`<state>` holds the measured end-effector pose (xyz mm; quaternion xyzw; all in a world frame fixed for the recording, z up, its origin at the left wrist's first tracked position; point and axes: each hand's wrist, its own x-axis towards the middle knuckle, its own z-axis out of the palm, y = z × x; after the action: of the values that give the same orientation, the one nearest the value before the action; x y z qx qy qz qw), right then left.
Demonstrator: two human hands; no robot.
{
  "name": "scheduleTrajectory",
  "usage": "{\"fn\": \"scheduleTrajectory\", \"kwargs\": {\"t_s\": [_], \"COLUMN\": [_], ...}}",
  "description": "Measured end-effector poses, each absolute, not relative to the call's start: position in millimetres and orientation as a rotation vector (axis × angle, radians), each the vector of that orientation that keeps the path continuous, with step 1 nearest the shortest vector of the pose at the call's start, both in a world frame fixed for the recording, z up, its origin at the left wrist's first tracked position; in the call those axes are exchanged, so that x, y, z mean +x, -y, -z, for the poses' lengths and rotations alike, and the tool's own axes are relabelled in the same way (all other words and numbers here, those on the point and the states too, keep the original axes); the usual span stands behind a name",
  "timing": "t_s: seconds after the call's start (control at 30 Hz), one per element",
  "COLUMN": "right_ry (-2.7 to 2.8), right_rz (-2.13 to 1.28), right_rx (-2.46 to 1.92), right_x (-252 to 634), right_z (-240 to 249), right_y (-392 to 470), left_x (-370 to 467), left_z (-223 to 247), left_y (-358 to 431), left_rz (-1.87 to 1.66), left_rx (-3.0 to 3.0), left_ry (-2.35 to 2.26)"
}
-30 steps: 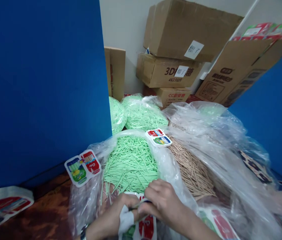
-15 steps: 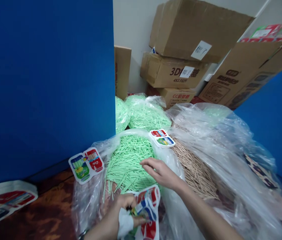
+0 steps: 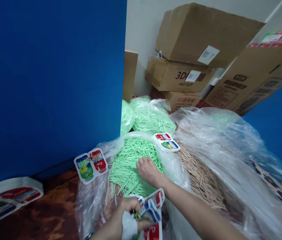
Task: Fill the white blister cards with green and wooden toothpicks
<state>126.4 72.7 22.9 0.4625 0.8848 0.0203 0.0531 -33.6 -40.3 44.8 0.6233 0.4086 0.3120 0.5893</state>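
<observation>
A large clear plastic bag [image 3: 178, 163] lies open, full of thin light-green sticks [image 3: 131, 166]. My right hand [image 3: 149, 170] is on top of these sticks with its fingers curled down; whether any stick is in them is hidden. At the bottom, my left hand [image 3: 128, 213] is closed around printed candy packages [image 3: 155, 200] in red, blue and white, with "Cola" lettering on one. Something white, like a tissue or wrap [image 3: 129, 225], shows at that hand. One flat two-part package [image 3: 91, 166] rests on the bag's left edge, another [image 3: 167, 142] on its far right edge.
To the right, another clear bag holds brown sticks [image 3: 200, 173]. Behind are tied bags of green sticks [image 3: 153, 115] and stacked cardboard boxes [image 3: 190, 76]. A blue panel [image 3: 51, 83] stands at left. More printed packages [image 3: 11, 200] are at the lower left.
My right hand has come down onto the green sticks, and its fingers have curled from outstretched. The left hand keeps its hold on the packages. The view has shifted slightly.
</observation>
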Motion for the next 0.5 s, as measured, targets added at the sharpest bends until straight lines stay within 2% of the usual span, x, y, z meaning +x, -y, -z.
{"fn": "scheduleTrajectory", "kwargs": {"t_s": [0.23, 0.5], "right_ry": [-2.712, -2.788], "right_rz": [0.26, 0.907], "right_rx": [1.656, 1.951], "right_x": [153.1, 166.7], "right_z": [-35.6, -45.3], "right_y": [-76.0, -78.4], "left_x": [-33.1, -23.5], "left_z": [-40.0, -31.9], "left_y": [36.2, 28.8], "left_rz": [-0.665, -0.689], "left_rx": [1.363, 1.317], "left_ry": [-1.05, -1.063]}}
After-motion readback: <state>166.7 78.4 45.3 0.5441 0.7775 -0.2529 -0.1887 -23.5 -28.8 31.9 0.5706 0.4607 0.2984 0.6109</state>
